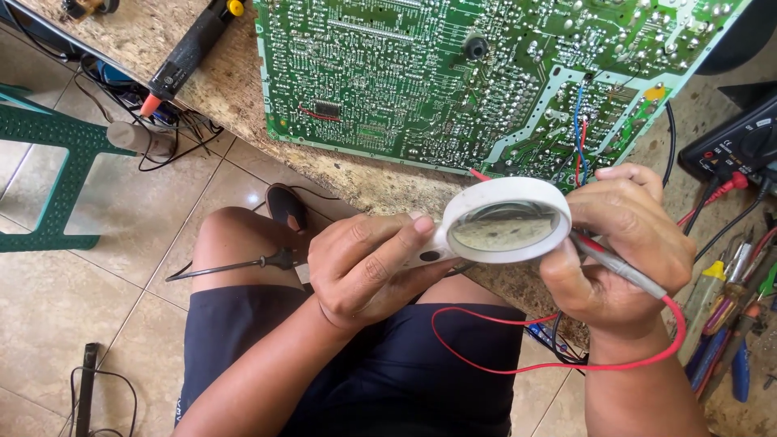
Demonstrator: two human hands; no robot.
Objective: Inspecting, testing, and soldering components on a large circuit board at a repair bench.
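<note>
1. Counter [243, 89]: I see the large green circuit board [453, 73] lying solder-side up at its edge.
2. Left hand [364, 271] clamped on the white round magnifier [506, 222]; a wobble could blur my view.
3. Right hand [619, 247] closed on the red-wired grey probe [619, 267]; a slip might bridge joints.

The left hand [364, 271] gripped the white handle of a round magnifying glass [506, 220], its lens held just below the edge of a large green circuit board [453, 73]; the right hand [623, 251] held a grey probe [619, 263] whose red wire [518, 356] looped down over dark shorts [388, 372]; the board lay solder side up on a speckled stone surface [235, 89]; a black soldering tool [186, 53] rested at the surface's left; a black meter [736, 142] sat at the right, above a row of screwdrivers [728, 316]; a green plastic chair [48, 162] stood on the tiled floor [105, 299].
</note>
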